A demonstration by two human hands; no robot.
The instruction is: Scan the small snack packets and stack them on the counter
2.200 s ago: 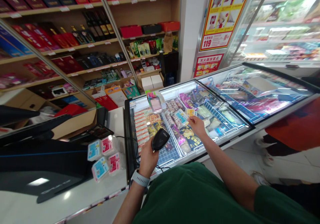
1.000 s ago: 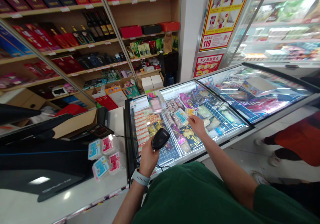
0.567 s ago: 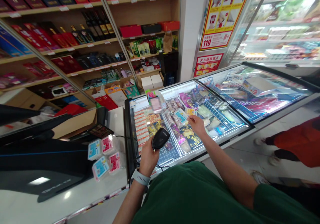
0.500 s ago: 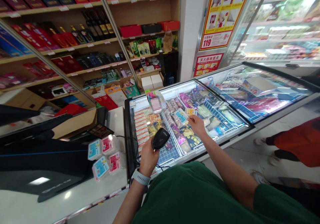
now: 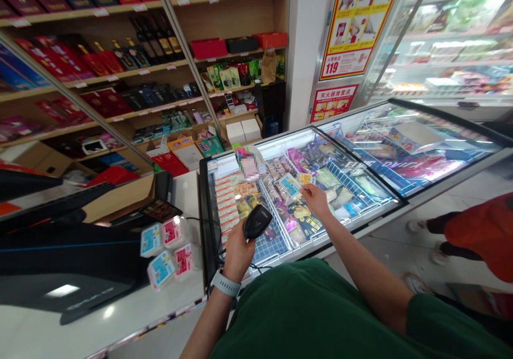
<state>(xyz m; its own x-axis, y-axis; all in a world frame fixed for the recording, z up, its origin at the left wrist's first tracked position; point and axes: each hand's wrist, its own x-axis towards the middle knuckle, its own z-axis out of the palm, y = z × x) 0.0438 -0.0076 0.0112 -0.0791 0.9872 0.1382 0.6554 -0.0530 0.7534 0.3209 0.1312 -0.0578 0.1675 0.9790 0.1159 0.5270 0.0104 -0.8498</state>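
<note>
Left hand (image 5: 237,249) wrapped tight round the handle of a black barcode scanner (image 5: 257,221), head tilted up toward the freezer, cord trailing down by the wrist. White smartwatch (image 5: 225,285) on that arm. Right hand (image 5: 317,200) out over the glass lid of the chest freezer (image 5: 385,210), fingertips pinched on a small yellowish packet (image 5: 305,179); can't really tell if it's lifted or resting on the glass. Scanner sits just left of and below that packet, not touching it. Under the glass, wire baskets packed with ice cream and frozen snacks. On the white counter (image 5: 120,321) to the left, four small blue and pink packs (image 5: 165,249) bunched together, beside a dark register screen. Behind, wooden shelves (image 5: 120,76) full of red boxes and bottles. Far right, someone in orange (image 5: 481,236) on the floor tiles.
</note>
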